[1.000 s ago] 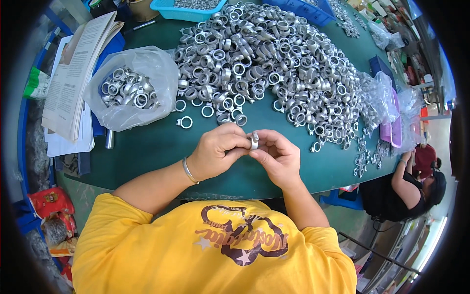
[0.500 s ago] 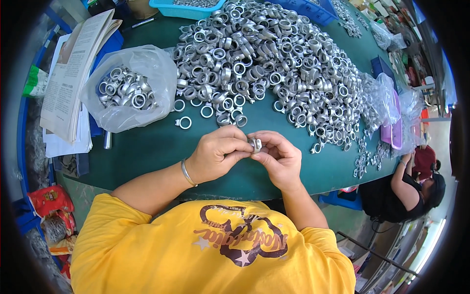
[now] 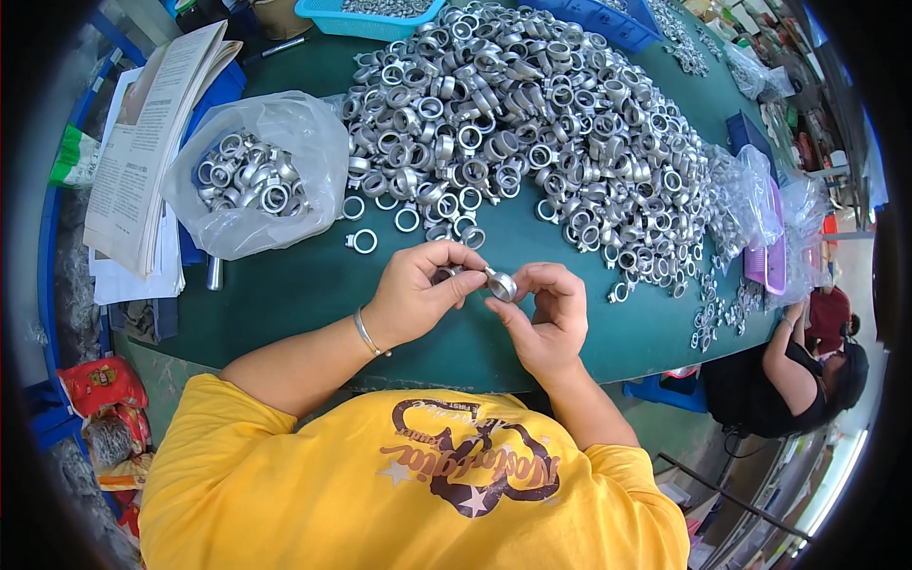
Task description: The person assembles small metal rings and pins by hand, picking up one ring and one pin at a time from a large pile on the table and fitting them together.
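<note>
Between the thumb and fingers of my left hand [image 3: 423,290] is a small silver metal ring clamp [image 3: 502,286], its round opening tilted toward the right. Another bit of metal shows within the curl of that hand, partly hidden by the fingers. My right hand [image 3: 546,318] is just right of the clamp, thumb and forefinger apart around its edge; whether they touch it is hard to tell. Beyond both hands rises a big heap of similar ring clamps [image 3: 513,104]. A single loose ring clamp [image 3: 362,241] lies near the heap's left front.
At left, a clear plastic bag [image 3: 318,204] holds more clamps, beside folded newspapers [image 3: 142,161]. A light blue basket [image 3: 366,26] and a blue bin [image 3: 608,28] stand at the back of the green table [image 3: 275,304]. A purple basket [image 3: 768,261] and another person [image 3: 788,380] are at right.
My right fingers have spread away from the clamp, which both hands pinched before. The clamp has turned so its round opening shows, held by my left hand.
</note>
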The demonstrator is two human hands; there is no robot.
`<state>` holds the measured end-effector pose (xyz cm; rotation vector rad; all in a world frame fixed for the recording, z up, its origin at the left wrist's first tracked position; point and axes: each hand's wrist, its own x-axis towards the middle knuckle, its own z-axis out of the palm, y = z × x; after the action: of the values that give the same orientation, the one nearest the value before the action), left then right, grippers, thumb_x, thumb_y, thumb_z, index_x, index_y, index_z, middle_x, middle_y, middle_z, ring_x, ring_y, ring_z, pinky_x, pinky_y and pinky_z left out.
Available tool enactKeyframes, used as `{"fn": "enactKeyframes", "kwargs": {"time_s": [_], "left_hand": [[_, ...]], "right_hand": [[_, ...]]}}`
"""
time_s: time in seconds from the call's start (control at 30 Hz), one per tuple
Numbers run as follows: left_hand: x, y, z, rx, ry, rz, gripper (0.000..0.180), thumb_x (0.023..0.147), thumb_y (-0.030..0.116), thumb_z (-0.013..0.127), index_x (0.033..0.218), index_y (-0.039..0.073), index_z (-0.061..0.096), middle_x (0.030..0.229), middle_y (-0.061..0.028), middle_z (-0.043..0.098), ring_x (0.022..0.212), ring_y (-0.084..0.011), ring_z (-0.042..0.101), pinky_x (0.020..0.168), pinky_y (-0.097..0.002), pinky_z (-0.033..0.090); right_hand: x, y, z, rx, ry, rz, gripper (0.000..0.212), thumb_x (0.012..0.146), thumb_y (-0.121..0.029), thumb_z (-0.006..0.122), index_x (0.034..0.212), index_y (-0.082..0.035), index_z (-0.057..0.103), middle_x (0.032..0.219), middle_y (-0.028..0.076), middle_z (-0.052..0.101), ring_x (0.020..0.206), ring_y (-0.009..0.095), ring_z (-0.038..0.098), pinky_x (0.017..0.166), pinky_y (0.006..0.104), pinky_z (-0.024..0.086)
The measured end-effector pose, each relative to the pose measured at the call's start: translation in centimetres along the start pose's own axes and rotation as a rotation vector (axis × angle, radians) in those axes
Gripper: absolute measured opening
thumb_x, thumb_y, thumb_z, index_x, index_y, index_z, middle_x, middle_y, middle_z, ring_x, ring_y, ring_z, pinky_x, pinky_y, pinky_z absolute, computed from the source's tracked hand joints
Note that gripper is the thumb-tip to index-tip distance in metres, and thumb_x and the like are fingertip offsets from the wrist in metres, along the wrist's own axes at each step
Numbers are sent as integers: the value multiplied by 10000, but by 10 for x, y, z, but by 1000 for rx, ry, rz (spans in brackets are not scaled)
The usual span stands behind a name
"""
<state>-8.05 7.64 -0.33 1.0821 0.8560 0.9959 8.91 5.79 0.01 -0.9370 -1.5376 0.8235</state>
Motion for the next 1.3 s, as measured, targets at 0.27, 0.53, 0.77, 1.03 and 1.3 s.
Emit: {"fn": "enactKeyframes", "kwargs": {"time_s": [0.27,0.53,0.77,1.03,1.3], "left_hand": [[0,-1,-4,0,-81,-141,158,889,129,544,921,-13,606,780,-60,616,569,-71,533,467,-169,399],[4,-1,-12,-545,2,-263,201,936,220,449,953,34,522,734,-58,557,550,-107,529,401,-181,366],[8,5,-13,-164,226,-77,94,871,137,575,872,55,529,672,-7,542,520,-50,480,413,-159,357],[2,0,-6,41,29,-177,141,801,147,673,766,34,597,627,-20,577,488,-52,500,411,-164,351],[3,9,-4,51,3,33,168,745,65,705,881,-6,636,766,-30,611,620,-72,545,527,-187,426]], "right_hand": [[3,-5,-7,30,0,64,337,647,75,730,934,23,560,859,108,575,714,162,565,634,245,481],[39,7,-5,-382,-44,-94,128,726,70,613,837,8,597,806,126,588,696,243,584,625,299,478],[55,26,6,-561,-289,213,121,734,-117,667,809,-29,632,738,91,586,616,238,588,584,328,478],[33,2,7,-289,-60,222,128,711,44,641,822,-18,623,776,66,594,662,113,598,531,213,493],[15,-5,-4,-264,-160,-194,226,636,28,739,829,-16,629,933,130,595,761,216,613,637,269,513]]}}
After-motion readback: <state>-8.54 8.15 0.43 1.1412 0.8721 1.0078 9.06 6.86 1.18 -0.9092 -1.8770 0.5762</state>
